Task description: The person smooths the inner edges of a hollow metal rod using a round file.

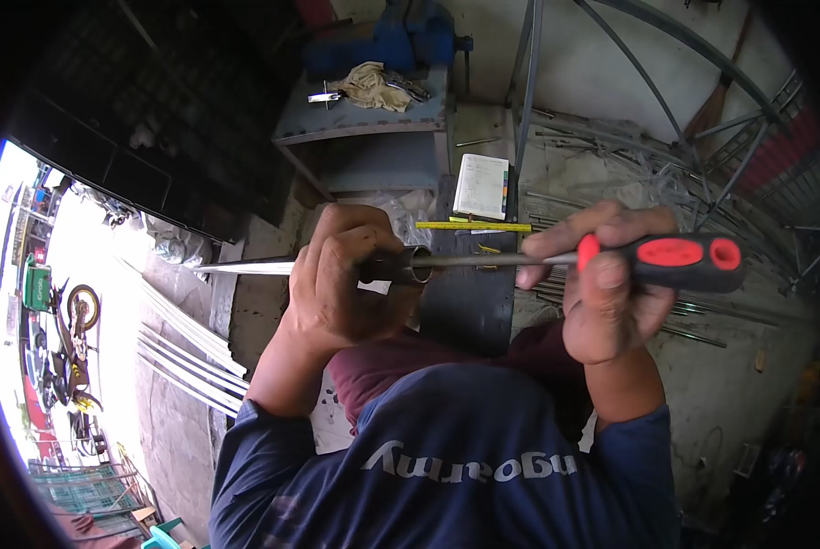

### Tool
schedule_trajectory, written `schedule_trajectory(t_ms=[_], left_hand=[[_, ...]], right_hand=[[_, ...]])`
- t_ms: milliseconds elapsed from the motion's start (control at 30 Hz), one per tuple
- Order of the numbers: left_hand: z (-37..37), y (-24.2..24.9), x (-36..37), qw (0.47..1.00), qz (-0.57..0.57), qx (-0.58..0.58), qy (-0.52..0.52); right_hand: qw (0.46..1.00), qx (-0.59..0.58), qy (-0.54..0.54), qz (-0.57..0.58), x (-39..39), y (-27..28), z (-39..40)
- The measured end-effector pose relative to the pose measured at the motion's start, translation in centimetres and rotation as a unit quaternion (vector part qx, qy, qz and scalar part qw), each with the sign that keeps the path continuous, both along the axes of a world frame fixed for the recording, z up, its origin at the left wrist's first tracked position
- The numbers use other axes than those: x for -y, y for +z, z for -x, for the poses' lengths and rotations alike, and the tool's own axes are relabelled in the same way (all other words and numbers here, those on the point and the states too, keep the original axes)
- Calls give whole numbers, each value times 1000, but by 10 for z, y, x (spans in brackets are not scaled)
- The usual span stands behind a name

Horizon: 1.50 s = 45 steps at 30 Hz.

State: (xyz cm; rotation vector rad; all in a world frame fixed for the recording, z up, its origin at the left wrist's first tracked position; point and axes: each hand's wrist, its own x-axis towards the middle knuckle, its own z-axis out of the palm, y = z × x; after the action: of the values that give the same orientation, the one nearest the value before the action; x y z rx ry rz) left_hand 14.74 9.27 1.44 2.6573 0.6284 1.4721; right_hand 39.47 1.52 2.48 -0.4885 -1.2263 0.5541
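My left hand [341, 274] is wrapped round a metal tube [245, 267], whose round open end [421, 264] faces right. In my right hand [616, 284] is a tool with a black and red handle [685, 263], gripped between thumb and fingers. The tool's thin grey shaft [501, 260] runs left, level with the tube, and its tip meets or enters the open end; how deep it goes is hidden.
A blue vise [410, 37] and a cloth [373, 87] are on a metal stand [364, 117]. An open notebook [481, 187] and yellow ruler [472, 226] lie ahead. Metal rods [694, 335] lie right, white bars [186, 366] left, and a metal frame [528, 82] stands ahead right.
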Motion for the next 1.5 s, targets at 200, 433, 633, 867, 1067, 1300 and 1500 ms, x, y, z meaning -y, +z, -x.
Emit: schedule_trajectory(t_ms=[200, 433, 633, 867, 1067, 1300, 1500], left_hand=[[4, 2, -1, 999, -33, 10, 4], [7, 7, 4, 999, -45, 19, -23], [1, 8, 6, 999, -30, 6, -45], [3, 3, 6, 998, -38, 24, -43], [4, 10, 3, 996, -49, -46, -60], [3, 9, 0, 994, -51, -62, -73], [8, 8, -3, 993, -23, -93, -72]], right_hand=[[1000, 9, 7, 6, 1, -5, 13], [1000, -7, 3, 9, 3, 0, 12], [998, -54, 12, -19, 2, 14, -1], [999, -48, -2, -20, 1, 15, -17], [998, -54, 10, -29, 1, 12, -15], [1000, 14, 10, 9, 2, 6, -8], [996, 87, 24, 2, 2, -8, 11]])
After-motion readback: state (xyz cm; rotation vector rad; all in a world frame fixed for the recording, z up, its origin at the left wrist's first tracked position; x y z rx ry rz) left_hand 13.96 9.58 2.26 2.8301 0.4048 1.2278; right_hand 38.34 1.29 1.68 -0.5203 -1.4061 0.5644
